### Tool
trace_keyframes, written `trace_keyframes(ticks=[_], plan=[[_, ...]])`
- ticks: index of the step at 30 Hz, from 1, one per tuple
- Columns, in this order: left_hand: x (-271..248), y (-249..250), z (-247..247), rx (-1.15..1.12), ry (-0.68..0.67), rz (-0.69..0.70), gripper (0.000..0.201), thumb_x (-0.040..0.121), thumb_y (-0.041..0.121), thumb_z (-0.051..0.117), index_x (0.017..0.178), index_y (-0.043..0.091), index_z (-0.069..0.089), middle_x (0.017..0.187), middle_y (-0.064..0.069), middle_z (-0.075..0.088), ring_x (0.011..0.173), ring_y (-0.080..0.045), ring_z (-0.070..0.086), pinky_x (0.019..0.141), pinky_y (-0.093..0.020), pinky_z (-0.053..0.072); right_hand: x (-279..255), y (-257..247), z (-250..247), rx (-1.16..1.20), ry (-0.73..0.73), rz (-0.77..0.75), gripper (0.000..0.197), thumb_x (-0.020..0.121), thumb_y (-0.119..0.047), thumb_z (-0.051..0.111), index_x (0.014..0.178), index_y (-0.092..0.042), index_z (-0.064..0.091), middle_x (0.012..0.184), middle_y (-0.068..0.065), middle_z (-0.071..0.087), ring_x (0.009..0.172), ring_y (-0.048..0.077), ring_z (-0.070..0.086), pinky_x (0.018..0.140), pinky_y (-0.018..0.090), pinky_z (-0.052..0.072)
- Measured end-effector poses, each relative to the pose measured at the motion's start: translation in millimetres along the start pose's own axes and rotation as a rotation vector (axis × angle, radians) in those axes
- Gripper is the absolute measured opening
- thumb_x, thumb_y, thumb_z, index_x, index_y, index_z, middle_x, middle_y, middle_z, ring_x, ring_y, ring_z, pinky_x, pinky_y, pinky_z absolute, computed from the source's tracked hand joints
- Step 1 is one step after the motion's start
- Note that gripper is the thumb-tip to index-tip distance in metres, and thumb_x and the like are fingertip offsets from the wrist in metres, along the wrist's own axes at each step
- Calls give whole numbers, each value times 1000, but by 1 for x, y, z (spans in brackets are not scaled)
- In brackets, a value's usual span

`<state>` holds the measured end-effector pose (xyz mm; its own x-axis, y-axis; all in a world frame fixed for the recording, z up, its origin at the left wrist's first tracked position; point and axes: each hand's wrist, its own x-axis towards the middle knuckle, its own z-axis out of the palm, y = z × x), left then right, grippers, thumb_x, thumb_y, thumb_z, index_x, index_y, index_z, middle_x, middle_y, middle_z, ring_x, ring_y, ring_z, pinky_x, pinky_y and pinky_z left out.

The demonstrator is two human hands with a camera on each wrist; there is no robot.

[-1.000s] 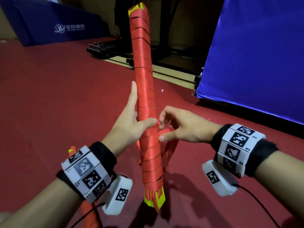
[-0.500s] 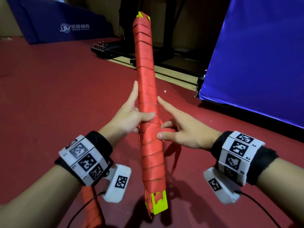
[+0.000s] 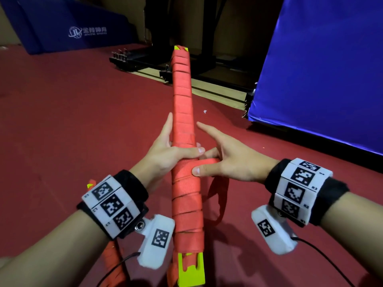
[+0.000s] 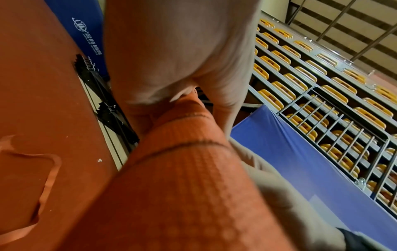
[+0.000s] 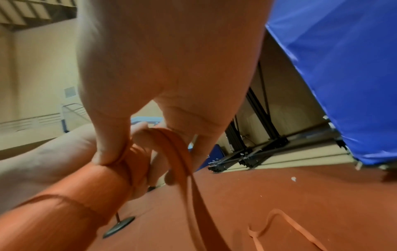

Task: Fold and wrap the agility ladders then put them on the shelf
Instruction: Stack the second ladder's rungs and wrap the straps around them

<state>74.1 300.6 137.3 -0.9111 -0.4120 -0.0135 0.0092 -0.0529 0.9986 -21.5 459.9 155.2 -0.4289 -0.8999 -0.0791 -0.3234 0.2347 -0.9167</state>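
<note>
A folded agility ladder bundle (image 3: 184, 112) is held upright and tilted away over the red floor, wound in red strap, with yellow rung ends (image 3: 191, 272) at the bottom. My left hand (image 3: 165, 154) grips its middle, thumb across the front; the left wrist view shows that left hand (image 4: 178, 51) on the bundle (image 4: 182, 186). My right hand (image 3: 226, 162) pinches the red strap (image 3: 209, 161) against the bundle with the thumb, index finger stretched out. In the right wrist view the strap (image 5: 182, 161) loops over the fingers of the right hand (image 5: 171, 68). The strap's loose tail (image 3: 217, 195) hangs below.
A second red bundle (image 3: 112, 257) lies on the floor under my left forearm. A big blue mat (image 3: 321, 69) stands at the right, another blue mat (image 3: 68, 23) at the far left. A black metal frame (image 3: 145, 61) lies ahead. Rows of yellow seats (image 4: 311, 84) rise behind.
My right hand has brought the strap across the front of the bundle and straightened its index finger. The bundle has tipped further away; the left hand keeps its grip.
</note>
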Motion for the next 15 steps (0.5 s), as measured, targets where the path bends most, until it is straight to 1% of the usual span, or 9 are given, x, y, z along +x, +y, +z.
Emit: trace_keyframes(ticks=[2,4,5,6,7,9,11,13,15], plan=[[1,0,2,40,-2,19,123,78,-1,83,164,40,6,101,-2,78,92,-13,75,81,-29,60,-1,0,-3,-18,34,-14,115,79,-7,86,161,-32,10,95,9,78,89,21,76,87,37,60],[2,2,3,138,3,61,124,78,8,87,164,39,4,120,-1,74,99,-9,74,85,-27,60,-1,1,-4,-38,63,-39,113,76,-3,87,159,-31,16,86,1,78,84,12,76,77,29,61],[3,2,3,198,6,80,126,77,13,89,165,39,3,127,1,71,102,-7,73,89,-27,60,0,2,-3,-52,71,-53,112,75,-2,87,158,-32,19,84,-2,77,84,10,75,76,27,60],[3,3,3,248,10,95,127,75,16,91,165,39,4,131,3,69,105,-7,73,92,-28,60,1,5,-3,-74,77,-59,113,74,-2,88,158,-33,20,86,-1,76,86,11,75,78,30,61],[3,3,3,291,18,103,127,73,18,93,164,40,7,130,4,69,105,-8,73,89,-28,60,3,9,-2,-104,82,-57,114,73,-4,90,158,-34,21,91,1,77,90,13,75,82,35,62],[3,1,4,342,43,100,118,72,14,93,161,40,21,119,1,73,95,-17,76,68,-22,59,7,18,-2,-180,87,-50,114,70,-12,93,156,-37,22,98,3,77,97,13,74,90,43,60],[3,1,4,330,75,99,100,73,4,90,150,40,37,102,-6,74,78,-23,75,50,-16,50,11,23,-3,-263,79,-50,110,69,-24,94,154,-38,26,99,0,77,99,11,73,95,40,57],[3,2,4,314,98,109,93,72,-1,88,139,45,43,89,-6,68,68,-17,69,49,-16,48,11,22,-4,-316,62,-37,94,73,-32,91,150,-33,37,97,-5,76,95,8,71,95,32,53],[4,2,3,318,96,127,94,72,-3,86,137,48,43,85,-5,66,66,-13,65,53,-18,49,9,17,-8,-314,23,0,59,82,-36,83,135,-29,59,97,-5,76,91,6,69,90,26,51]])
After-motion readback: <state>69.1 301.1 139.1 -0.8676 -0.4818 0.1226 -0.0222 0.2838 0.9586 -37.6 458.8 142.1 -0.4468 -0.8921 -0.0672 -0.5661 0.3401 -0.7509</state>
